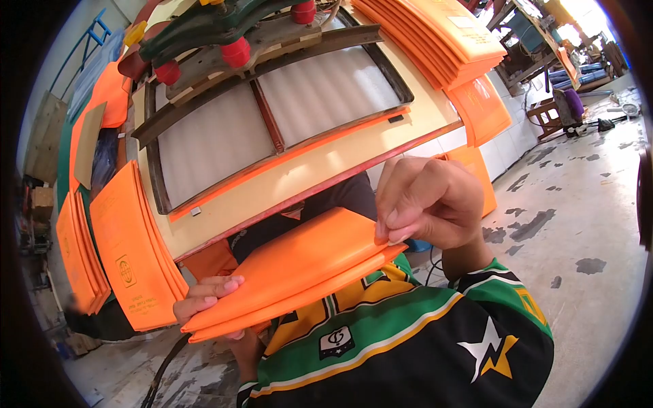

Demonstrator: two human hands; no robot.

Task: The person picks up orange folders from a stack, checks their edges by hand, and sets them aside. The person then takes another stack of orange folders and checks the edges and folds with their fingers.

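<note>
An orange plastic folder (299,262), folded into layers, lies across my lap, tilted up toward the right. My left hand (207,299) grips its lower left end, with fingers over the top and the thumb tip showing below. At the upper right corner, my right hand (432,200) pinches the edge between thumb and fingertips. Beyond the folder is a machine bed with a dark metal frame (272,146) around white padded panels (211,143). An orange strip shows under the frame's near edge.
Stacked orange folders (136,251) with gold print hang off the table's left side. Another orange stack (428,41) sits at the far right. Red-footed green machine arms (231,30) stand over the frame. Tools and a stool (547,119) are at the right on the worn floor.
</note>
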